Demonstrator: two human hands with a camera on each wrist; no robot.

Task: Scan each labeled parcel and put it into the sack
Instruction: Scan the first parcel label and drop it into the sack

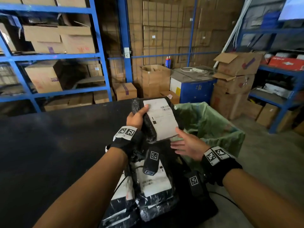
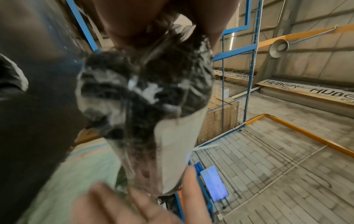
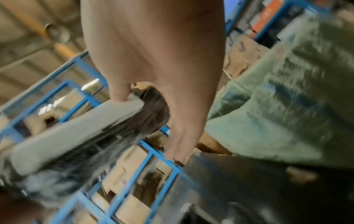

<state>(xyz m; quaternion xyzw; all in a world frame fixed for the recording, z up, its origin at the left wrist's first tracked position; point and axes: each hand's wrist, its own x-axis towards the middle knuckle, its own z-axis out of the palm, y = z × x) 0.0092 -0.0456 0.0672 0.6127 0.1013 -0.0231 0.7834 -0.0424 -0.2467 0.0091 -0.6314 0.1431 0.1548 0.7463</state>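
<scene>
A black plastic parcel point(image 1: 148, 127) with a white shipping label point(image 1: 162, 119) is held up over the table's far right corner. My left hand point(image 1: 138, 115) grips its left edge, thumb on the label. My right hand point(image 1: 184, 143) lies palm up below the parcel's lower right corner, fingers straight, thumb tip touching the label. The green sack point(image 1: 213, 125) stands open just right of the parcel. In the left wrist view the crumpled parcel point(image 2: 143, 91) hangs from my left hand point(image 2: 134, 22). In the right wrist view my right hand point(image 3: 162, 60) has its thumb on the parcel point(image 3: 76, 128).
Several more labeled black parcels point(image 1: 153, 186) lie stacked on the black table point(image 1: 49, 153) beneath my wrists. Blue shelving point(image 1: 102, 55) with cardboard boxes stands behind the table. More boxes point(image 1: 236, 76) and a blue cabinet point(image 1: 197, 89) stand beyond the sack.
</scene>
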